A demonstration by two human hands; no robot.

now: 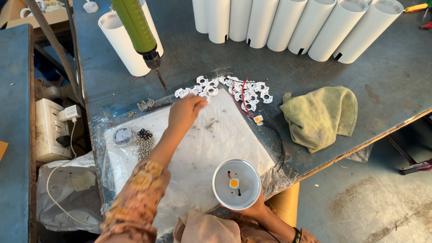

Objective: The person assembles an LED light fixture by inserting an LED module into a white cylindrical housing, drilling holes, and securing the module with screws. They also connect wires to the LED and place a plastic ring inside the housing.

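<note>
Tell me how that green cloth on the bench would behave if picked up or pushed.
The green cloth lies crumpled in soft folds, so it is probably floppy and would drape when lifted. It looks thin, so likely light. Pushed across the bench, it would probably bunch up rather than slide whole.

White tubes (288, 22), a green screwdriver (134, 24), a yellow-green rag (321, 116), white brackets (234, 90), a grey-blue table (387, 76), a floral brown sleeve (137, 198).

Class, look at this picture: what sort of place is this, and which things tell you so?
Probably a small light-fitting assembly workshop: a row of white tube housings stands on the workbench, a powered screwdriver hangs above it, and a heap of small white holders lies by the left hand.
</note>
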